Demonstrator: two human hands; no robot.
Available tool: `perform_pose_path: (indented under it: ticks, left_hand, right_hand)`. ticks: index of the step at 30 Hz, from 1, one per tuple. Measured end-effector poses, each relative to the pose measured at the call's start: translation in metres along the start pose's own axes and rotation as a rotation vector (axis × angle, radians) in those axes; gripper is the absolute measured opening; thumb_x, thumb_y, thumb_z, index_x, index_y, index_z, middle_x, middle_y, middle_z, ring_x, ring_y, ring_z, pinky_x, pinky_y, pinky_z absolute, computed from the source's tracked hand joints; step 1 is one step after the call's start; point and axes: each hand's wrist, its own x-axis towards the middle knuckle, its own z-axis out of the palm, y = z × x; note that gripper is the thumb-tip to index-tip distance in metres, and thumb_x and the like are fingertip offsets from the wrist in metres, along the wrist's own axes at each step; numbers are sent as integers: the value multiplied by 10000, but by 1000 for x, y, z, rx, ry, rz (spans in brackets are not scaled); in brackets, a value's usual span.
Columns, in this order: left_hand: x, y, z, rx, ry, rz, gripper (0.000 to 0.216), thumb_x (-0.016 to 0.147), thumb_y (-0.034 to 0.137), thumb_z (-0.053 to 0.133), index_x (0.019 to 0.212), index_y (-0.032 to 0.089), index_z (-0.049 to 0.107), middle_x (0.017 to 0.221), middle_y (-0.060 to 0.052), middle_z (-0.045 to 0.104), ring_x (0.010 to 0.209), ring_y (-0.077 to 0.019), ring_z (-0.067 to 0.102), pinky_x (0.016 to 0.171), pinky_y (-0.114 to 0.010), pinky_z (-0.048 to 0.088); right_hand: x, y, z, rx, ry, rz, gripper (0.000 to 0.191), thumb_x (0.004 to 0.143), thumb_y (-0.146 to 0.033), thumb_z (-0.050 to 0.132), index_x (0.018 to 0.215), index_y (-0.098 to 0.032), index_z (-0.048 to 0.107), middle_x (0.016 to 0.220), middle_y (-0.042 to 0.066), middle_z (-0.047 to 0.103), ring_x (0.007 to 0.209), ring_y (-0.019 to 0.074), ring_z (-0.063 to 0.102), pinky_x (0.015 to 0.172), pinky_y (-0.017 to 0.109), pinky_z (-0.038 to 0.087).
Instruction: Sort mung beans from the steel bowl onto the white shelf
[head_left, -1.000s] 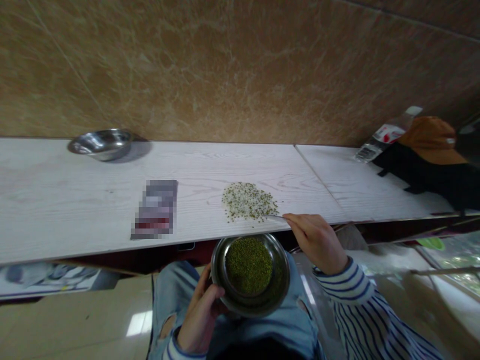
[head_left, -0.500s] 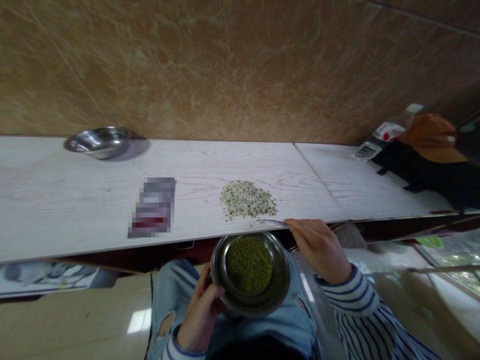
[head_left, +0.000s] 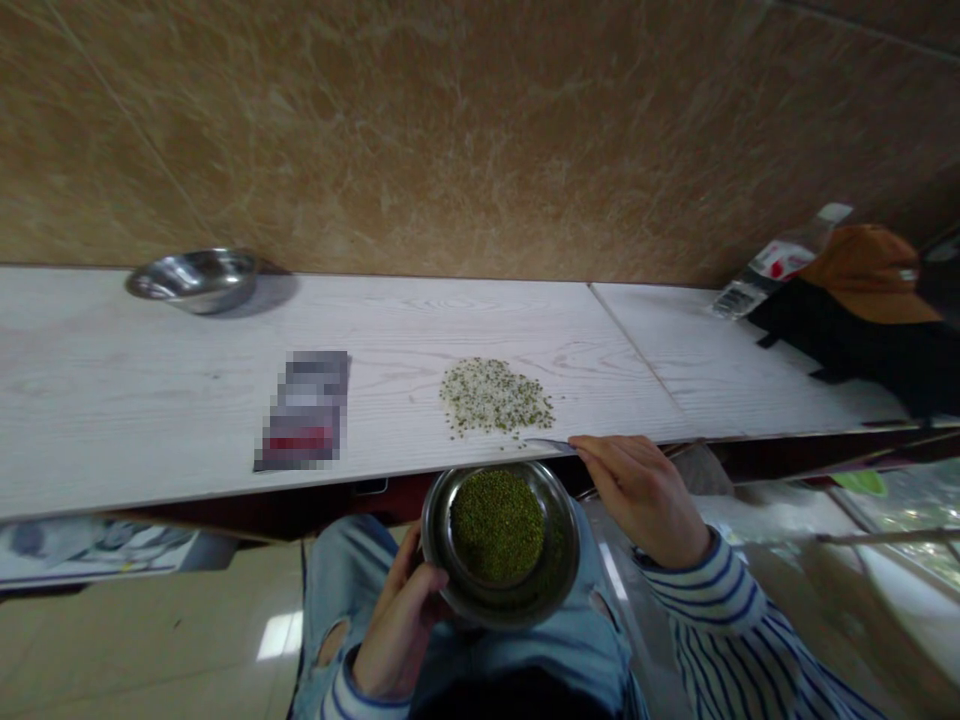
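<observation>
My left hand (head_left: 401,620) is closed on the near-left rim of a steel bowl (head_left: 562,560), held above my lap just under the counter edge. Small green beans (head_left: 499,525), which look like mung beans, cover the bowl's bottom. In my right hand (head_left: 637,490) a slim metal utensil (head_left: 549,443) is pinched, its tip pointing left over the counter's front edge; its exact kind is unclear. Just beyond that tip lies a spread pile of green beans mixed with white grains (head_left: 495,397). A few stray beans lie near the edge.
A second steel bowl (head_left: 195,282) stands by the wall on the white counter (head_left: 390,320). A blurred-out flat item (head_left: 304,410) lies left of the pile. At the right are a plastic bottle (head_left: 780,260), an orange cap (head_left: 874,270) and black fabric (head_left: 832,345).
Both hands, the bowl and the utensil hold nearly the same places. The whole view has shifted very slightly.
</observation>
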Motion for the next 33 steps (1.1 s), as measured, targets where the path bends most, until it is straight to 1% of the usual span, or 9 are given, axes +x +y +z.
perform_pose_path:
  ticks: [5,8,11,16,25,29,33]
  left_hand:
    - [0,1,0,0,0,-5,545,596,166,590,1138,221,565,864,-27,637,696,-186,552,551,-314,475]
    - [1,1,0,10,5,-1,570,597,164,590,1163,225,547,862,-22,634,700,-190,548,544,-319,476]
    - [0,1,-1,16,3,0,592,599,177,597,1186,223,535,865,-30,635,708,-200,553,551,-329,475]
    - [0,1,-1,3,-6,4,569,601,182,596,1167,221,556,883,-39,635,716,-200,560,569,-328,478]
    - [0,3,0,0,12,15,590,591,163,594,1177,217,555,921,-49,639,718,-193,556,543,-310,474]
    - [0,3,-1,17,-2,14,572,592,178,591,1161,221,562,864,-31,635,706,-194,551,542,-313,469]
    - [1,3,-1,13,17,1,572,588,174,585,1155,243,563,886,-18,634,721,-186,548,555,-307,464]
  right_hand:
    - [0,-1,0,-5,-23,-6,212,898,-180,465,1038,-187,624,900,45,705,810,154,644,763,313,462]
    - [1,-3,1,5,-43,-2,218,901,-177,457,1044,-190,621,915,49,704,820,156,645,776,320,466]
    - [2,-2,3,-11,-32,12,223,906,-187,447,1042,-191,623,911,50,706,819,159,647,776,327,475]
    - [3,4,7,-67,9,43,215,903,-185,451,1028,-177,625,932,59,705,840,167,646,787,324,477]
    - [7,0,9,-37,-19,30,222,909,-191,440,1041,-172,618,903,57,704,820,167,645,769,333,477]
    - [7,0,7,-16,-34,23,219,908,-196,442,1028,-180,625,901,59,705,817,166,646,770,331,477]
    - [8,2,8,-9,-18,31,220,903,-191,446,1032,-181,624,907,52,705,829,166,646,769,330,484]
